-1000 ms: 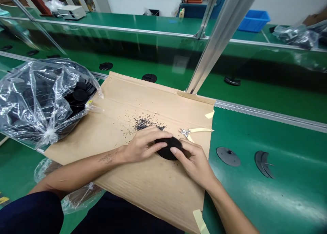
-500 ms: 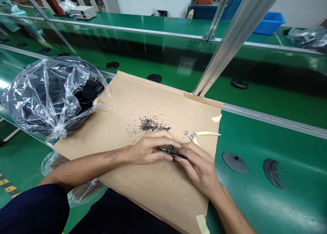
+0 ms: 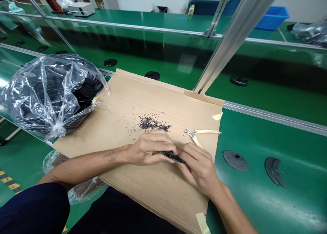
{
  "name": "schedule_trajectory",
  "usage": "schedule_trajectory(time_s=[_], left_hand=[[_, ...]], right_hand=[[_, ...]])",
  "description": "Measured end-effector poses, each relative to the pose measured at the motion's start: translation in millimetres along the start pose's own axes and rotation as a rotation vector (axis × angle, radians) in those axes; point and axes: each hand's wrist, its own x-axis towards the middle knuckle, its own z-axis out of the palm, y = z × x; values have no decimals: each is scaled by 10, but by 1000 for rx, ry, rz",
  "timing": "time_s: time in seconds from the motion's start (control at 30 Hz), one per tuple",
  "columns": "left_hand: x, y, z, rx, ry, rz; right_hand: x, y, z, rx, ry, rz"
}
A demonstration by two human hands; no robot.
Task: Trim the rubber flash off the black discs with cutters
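Above the cardboard sheet [image 3: 143, 200], a thin black plastic disc [image 3: 176, 158] with a small raised piece is held between both my hands. My left hand [image 3: 153, 147] pinches its left side, thumb below and fingers over the top. The right edge of the disc is gripped by my right hand [image 3: 198, 164]; its fingers hide part of the rim. Just beyond the hands lies a scattered heap of small black plastic bits [image 3: 152, 123]. Side cutters [image 3: 195, 134] with cream handles rest, jaws apart, on the cardboard beyond my right hand.
At the left a clear plastic bag [image 3: 53, 97] bulges with black discs. On the green table to the right lie a grey-black disc [image 3: 235, 160] and curved black pieces [image 3: 274, 171]. A metal post [image 3: 227, 46] rises behind the cardboard. More black parts [image 3: 152, 75] lie beyond it.
My left fingers have closed further over the disc's raised piece, covering more of it. The disc now tilts down more to the right. The camera view has shifted slightly.
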Motion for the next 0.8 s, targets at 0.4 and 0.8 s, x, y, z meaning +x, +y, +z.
schedule_trajectory(time_s=[0.4,0.8], left_hand=[[-67,-72,37,43,55,-53],[-42,-52,20,-53,20,-87]], right_hand=[[54,118,-212,28,18,178],[37,-26,-93,50,118,44]])
